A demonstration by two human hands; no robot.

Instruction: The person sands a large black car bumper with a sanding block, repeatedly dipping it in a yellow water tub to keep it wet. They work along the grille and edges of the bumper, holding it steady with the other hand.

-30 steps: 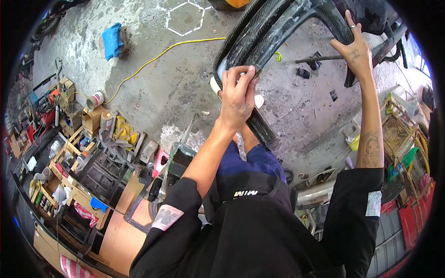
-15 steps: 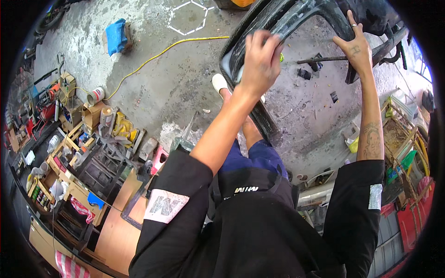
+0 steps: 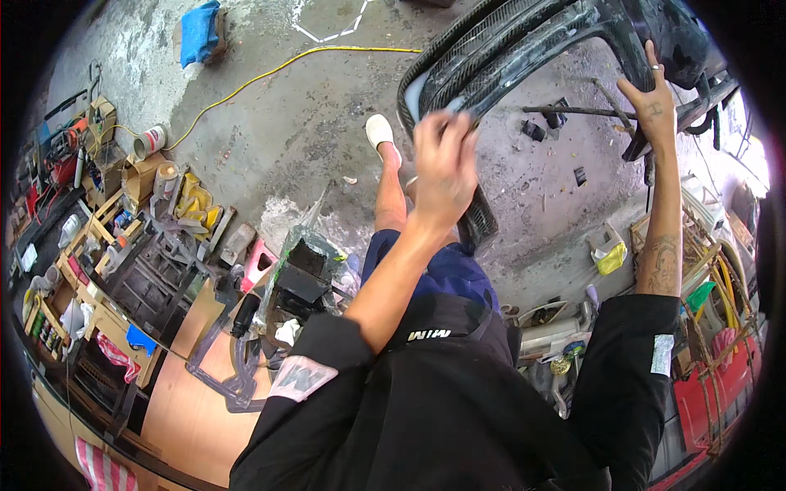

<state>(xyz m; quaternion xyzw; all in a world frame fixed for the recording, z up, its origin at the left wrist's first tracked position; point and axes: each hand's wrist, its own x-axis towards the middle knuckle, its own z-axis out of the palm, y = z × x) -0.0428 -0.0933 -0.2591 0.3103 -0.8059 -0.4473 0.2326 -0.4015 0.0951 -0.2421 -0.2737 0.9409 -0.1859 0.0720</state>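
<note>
A black, glossy carbon-fibre car body panel [image 3: 524,51], with ridges and a large opening, stands at the top of the view. Pale grey patches and dust mark its ridges. My left hand [image 3: 446,168] is against its near left part, fingers curled together and smeared by motion; anything under them is hidden. At the panel's right side, my right hand [image 3: 655,110] holds the edge with thumb and forefinger spread apart, the other fingers out of sight behind.
A thin dark bar [image 3: 573,110] shows behind the panel. A yellow cable [image 3: 270,75] crosses the concrete floor. On my left are a cluttered workbench [image 3: 184,393], a metal can [image 3: 150,142] and a blue-covered bundle [image 3: 199,34]. Stacked scrap and a red sheet [image 3: 712,401] lie right.
My left hand has moved down and slightly left along the panel. The panel and my right hand appear farther right in view, and my left foot has shifted.
</note>
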